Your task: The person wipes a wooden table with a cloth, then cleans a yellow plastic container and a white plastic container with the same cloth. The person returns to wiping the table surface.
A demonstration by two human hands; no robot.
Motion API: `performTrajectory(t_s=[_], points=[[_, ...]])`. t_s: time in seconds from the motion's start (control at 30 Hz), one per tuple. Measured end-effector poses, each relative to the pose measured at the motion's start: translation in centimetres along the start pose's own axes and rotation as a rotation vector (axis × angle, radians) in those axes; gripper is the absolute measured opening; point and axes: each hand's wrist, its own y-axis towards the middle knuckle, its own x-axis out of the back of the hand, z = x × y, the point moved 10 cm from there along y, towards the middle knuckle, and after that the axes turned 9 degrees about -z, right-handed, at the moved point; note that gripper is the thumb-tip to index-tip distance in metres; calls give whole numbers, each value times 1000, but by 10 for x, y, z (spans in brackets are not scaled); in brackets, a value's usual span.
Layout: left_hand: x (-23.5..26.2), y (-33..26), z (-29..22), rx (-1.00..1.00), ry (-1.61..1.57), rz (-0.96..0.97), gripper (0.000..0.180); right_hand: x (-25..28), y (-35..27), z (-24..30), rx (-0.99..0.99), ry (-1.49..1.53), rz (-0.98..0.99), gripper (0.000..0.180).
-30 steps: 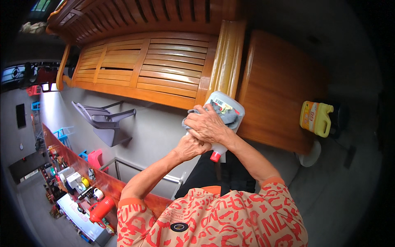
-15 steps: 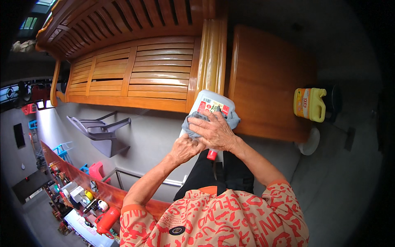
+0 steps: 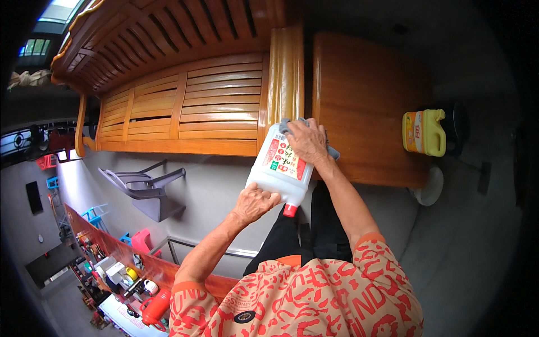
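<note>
A large white plastic jug with a red cap and a printed label is held up in front of me, its cap end toward my body. My left hand is closed on the jug at its lower left, near the cap end; the handle itself is hidden. A crumpled grey cloth lies under my right hand, which presses it against the far right end of the jug. Part of the cloth sticks out past my right wrist.
Ahead is a slatted wooden bench, with a wooden side table on its right. A yellow jug stands at the table's right end. On the left are a grey plastic chair and a cluttered reddish table.
My right hand and the cloth have moved from the middle of the jug up to its far end, uncovering the label. My left hand stays near the cap end.
</note>
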Motion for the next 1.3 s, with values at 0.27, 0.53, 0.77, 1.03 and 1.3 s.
performTrajectory(t_s=[0.27, 0.53, 0.77, 1.03, 1.3], points=[[-4, -6, 2, -6, 4, -83, 21, -48, -39, -114, -499, 1097, 113, 42], [14, 14, -4, 54, -32, -132, 25, -46, -58, -108, -546, 1433, -348, 44], [27, 29, -3, 166, -62, -196, 23, -12, -85, -69, -330, 1008, -452, 48], [26, 30, 0, 182, -52, -194, 24, 35, -122, -6, -37, 666, -366, 37], [36, 45, -13, 159, -22, -201, 26, 54, -124, 10, 152, 489, -314, 37]])
